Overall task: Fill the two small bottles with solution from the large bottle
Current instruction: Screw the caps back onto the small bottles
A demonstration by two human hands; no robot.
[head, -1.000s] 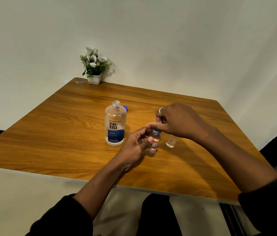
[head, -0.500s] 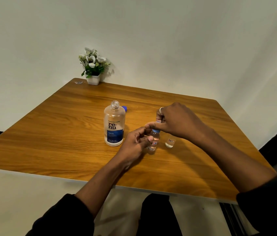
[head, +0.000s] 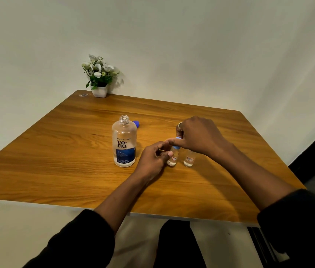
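Wood table [head: 56, 171] holds it all. Nearest, the left hand [head: 152, 161] pinches one small bottle [head: 172, 158] so it stays still. The right hand [head: 197, 136] grips its blue cap [head: 177, 144], probably twisting. The bottle stands straight up. The second small bottle [head: 189, 161] stands beside it. Farther back, the large bottle [head: 124, 142] stands open.
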